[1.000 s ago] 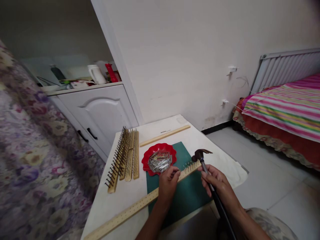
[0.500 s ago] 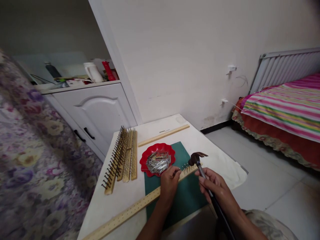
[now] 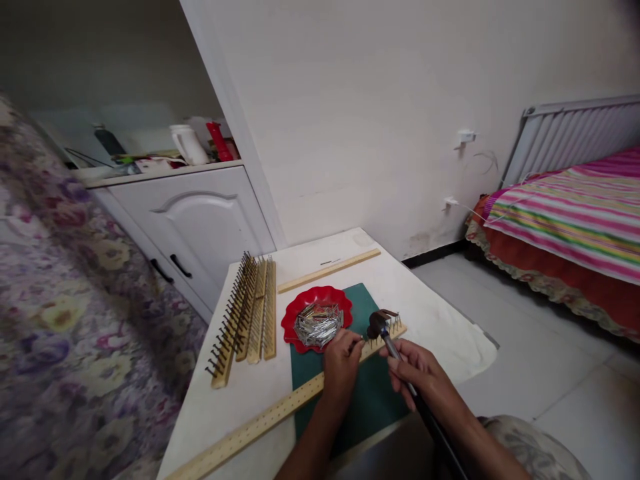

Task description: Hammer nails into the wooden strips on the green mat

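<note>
My left hand (image 3: pixel 342 359) is closed at the wooden strip (image 3: pixel 270 417), its thumb and fingers pinching a nail that they mostly hide. The strip has rows of small holes on its near part, and several upright nails (image 3: pixel 395 325) stand in its far end. A hammer (image 3: pixel 395 347) with a dark head and claw is gripped in my right hand (image 3: pixel 414 370). Its head hangs just above the strip, close to the right of my left fingertips. Beside my left hand, a red scalloped dish (image 3: pixel 290 320) holds a heap of loose silver nails (image 3: pixel 319 327).
A green mat (image 3: pixel 370 400) lies beneath the strip on the white-covered table (image 3: pixel 260 390). Several nail-studded strips (image 3: pixel 245 313) lie on the left. Another strip (image 3: pixel 327 271) lies across the back, near a couple of thin loose pieces. A cabinet (image 3: pixel 200 213) and a bed (image 3: pixel 565 220) flank the table.
The hammer and my right hand have moved left and slightly down, bringing the head nearer my left fingers. My left hand keeps its pinch at about the same spot.
</note>
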The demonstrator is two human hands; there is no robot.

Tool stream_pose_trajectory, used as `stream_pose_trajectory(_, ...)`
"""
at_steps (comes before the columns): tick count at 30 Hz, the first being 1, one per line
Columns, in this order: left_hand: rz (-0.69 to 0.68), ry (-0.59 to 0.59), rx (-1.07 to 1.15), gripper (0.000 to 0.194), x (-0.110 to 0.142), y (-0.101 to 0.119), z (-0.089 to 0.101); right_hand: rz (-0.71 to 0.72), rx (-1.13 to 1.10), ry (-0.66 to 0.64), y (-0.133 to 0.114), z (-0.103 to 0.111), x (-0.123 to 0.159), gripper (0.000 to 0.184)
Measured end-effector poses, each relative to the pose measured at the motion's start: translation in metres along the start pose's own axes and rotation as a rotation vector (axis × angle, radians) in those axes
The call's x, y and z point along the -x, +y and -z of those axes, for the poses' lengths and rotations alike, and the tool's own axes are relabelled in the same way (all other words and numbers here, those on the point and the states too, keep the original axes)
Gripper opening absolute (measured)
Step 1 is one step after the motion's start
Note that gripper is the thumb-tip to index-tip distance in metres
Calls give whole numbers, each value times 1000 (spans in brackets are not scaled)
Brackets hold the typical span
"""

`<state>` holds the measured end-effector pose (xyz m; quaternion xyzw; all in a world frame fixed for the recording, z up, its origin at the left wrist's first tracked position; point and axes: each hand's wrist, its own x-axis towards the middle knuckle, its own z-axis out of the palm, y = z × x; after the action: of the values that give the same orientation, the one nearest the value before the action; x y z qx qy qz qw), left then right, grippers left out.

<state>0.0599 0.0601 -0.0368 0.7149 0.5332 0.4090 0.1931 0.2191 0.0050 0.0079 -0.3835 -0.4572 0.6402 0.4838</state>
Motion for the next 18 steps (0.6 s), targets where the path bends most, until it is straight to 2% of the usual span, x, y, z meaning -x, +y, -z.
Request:
stream_pose_trajectory(8, 16, -5, -23, 14, 1, -3, -2, 15, 97, -57, 7, -15, -6, 25)
stream_pose_trajectory(18, 26, 6, -7, 15, 2, -1, -2, 5, 128, -78, 8, -13, -9, 25)
